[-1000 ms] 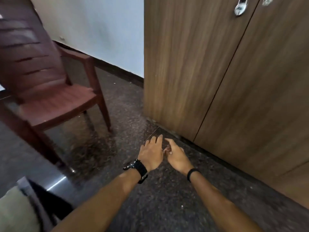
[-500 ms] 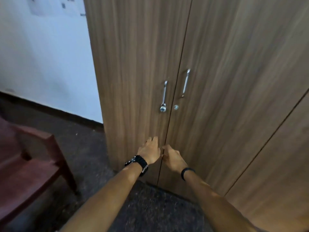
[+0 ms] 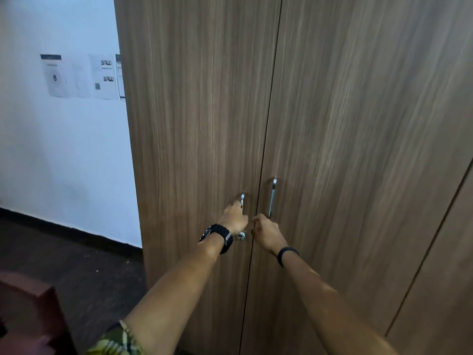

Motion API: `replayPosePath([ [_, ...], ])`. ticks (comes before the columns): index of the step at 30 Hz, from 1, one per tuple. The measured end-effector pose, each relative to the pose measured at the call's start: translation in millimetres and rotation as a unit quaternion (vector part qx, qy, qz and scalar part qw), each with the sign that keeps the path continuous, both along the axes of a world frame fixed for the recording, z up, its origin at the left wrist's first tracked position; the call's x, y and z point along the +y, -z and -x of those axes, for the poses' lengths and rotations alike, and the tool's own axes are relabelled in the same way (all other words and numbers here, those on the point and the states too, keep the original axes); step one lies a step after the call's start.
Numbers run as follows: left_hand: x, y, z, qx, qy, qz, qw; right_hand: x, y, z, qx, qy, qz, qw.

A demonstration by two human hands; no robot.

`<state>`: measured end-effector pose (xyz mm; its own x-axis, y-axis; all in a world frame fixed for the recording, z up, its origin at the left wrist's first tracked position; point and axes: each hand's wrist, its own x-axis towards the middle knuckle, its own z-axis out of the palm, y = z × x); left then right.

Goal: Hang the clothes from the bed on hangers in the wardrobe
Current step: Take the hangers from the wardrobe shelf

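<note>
Left hand [image 3: 234,218] curled around the left door handle [image 3: 242,201], right hand [image 3: 267,233] loosely cupped, empty, just below the right door handle [image 3: 272,198]: grip both, pull the wardrobe doors [image 3: 204,124] evenly.

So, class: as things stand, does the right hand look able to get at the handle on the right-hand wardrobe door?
Probably yes. The right hand sits just below the right door handle, with nothing between them. The left hand is on the left door handle, out of the way.

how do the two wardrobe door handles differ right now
The left handle is mostly covered by the left hand; the right handle shows nearly whole, the right hand just below it. The left one sits lower in view. Both are slim, vertical, silver bars beside the closed doors' seam.
</note>
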<state>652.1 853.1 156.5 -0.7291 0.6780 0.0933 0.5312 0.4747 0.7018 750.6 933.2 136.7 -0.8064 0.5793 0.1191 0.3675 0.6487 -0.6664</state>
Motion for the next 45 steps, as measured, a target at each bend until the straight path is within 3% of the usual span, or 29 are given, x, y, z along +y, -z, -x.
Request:
replayPosePath([
  [10, 85, 22, 68, -0.063, -0.162, -0.104, 0.979, 81, 31, 91, 0.039, -0.023, 0.006, 0.999],
  [16, 112, 36, 95, -0.079, -0.12, -0.116, 0.983, 104, 51, 127, 0.074, -0.05, 0.039, 0.995],
  [24, 102, 52, 97, -0.05, -0.098, -0.149, 0.983, 96, 73, 137, 0.175, -0.008, 0.067, 0.982],
  [29, 80, 58, 89, -0.029, -0.083, -0.16, 0.983, 71, 79, 121, 0.235, -0.007, -0.008, 0.972],
  [32, 59, 64, 83, -0.026, -0.063, -0.173, 0.983, 50, 78, 112, 0.322, 0.089, -0.071, 0.94],
  [34, 40, 68, 79, -0.02, -0.051, -0.181, 0.982, 38, 74, 108, 0.355, 0.119, -0.001, 0.927],
  [36, 15, 71, 74, -0.015, -0.036, -0.19, 0.981, 22, 72, 104, 0.342, 0.078, 0.099, 0.931],
  [39, -26, 74, 66, -0.007, -0.024, -0.207, 0.978, -13, 81, 94, 0.345, 0.039, 0.078, 0.935],
  [45, -115, 85, 52, 0.009, -0.023, -0.257, 0.966, -117, 99, 87, 0.388, 0.088, 0.09, 0.913],
])
